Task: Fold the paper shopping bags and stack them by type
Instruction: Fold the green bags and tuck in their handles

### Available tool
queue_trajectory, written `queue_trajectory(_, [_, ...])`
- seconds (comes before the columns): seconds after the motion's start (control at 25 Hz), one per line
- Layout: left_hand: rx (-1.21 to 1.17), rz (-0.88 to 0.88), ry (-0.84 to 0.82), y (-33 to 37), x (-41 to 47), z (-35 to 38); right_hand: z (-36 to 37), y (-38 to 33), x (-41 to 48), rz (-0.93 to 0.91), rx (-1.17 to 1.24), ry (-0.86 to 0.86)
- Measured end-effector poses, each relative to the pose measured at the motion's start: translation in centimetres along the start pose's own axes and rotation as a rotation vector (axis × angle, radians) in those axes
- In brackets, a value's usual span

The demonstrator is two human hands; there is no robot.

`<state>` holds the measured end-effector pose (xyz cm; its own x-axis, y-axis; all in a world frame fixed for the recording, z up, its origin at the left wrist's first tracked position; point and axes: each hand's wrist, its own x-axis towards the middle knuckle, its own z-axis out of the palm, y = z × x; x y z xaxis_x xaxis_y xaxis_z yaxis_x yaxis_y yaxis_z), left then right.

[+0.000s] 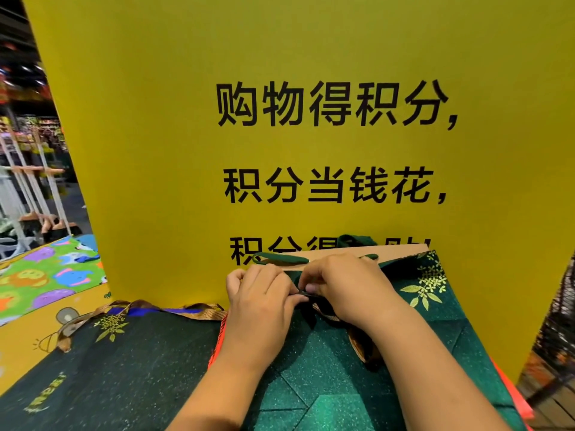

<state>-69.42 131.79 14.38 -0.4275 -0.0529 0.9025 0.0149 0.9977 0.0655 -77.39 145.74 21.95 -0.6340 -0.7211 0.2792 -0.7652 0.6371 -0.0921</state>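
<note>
A glittery green paper bag [339,377] with gold leaf print lies before me, its brown inner side and green handles [280,259] raised at the far edge. My left hand [264,297] and my right hand [348,284] meet at the middle of the bag's top. Both pinch a dark ribbon [306,294] there, and its brown-gold tails hang down over the bag front. A flattened dark green bag [118,362] of the same kind lies to the left, with a brown ribbon handle [93,318] trailing over it.
A large yellow sign board [311,135] with black characters stands upright right behind the bags. Orange bag edges [217,343] show under the green one. A yellow counter [25,331] and a colourful cartoon mat [46,275] lie to the left. Dark mesh [557,321] is at right.
</note>
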Motion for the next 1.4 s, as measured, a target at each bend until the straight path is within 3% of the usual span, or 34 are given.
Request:
queue_trajectory(0.4, [-0.028, -0.006, 0.051, -0.1, 0.1, -0.2, 0.0, -0.2, -0.3, 0.116, 0.197, 0.218])
queue_trajectory(0.76, [-0.028, -0.183, -0.035, -0.4, 0.2, 0.2, -4.7, 4.4, -1.5, 0.309, 0.862, 0.930])
queue_trajectory(0.92, [-0.029, -0.260, -0.100, -0.3, 0.2, 0.5, -6.4, 6.9, -3.1, 0.378, 1.201, 1.040])
queue_trajectory(1.12, [-0.012, -0.287, -0.124, -0.2, 0.3, 0.4, -5.5, 6.3, -2.5, 0.424, 1.444, 1.156])
queue_trajectory(1.2, [-0.002, -0.298, -0.147, -0.3, 0.3, 0.5, -5.2, 6.4, -2.2, 0.448, 1.510, 1.113])
queue_trajectory(1.24, [0.001, -0.307, -0.165, -0.4, 0.3, 0.6, -5.1, 6.5, -2.1, 0.469, 1.467, 1.007])
queue_trajectory(1.32, [-0.014, -0.323, -0.205, -0.4, 0.4, 0.6, -4.9, 6.1, -2.1, 0.537, 1.150, 0.706])
queue_trajectory(1.4, [-0.038, -0.336, -0.233, -0.4, 0.6, 0.6, -4.7, 4.4, -2.1, 0.472, 0.788, 0.555])
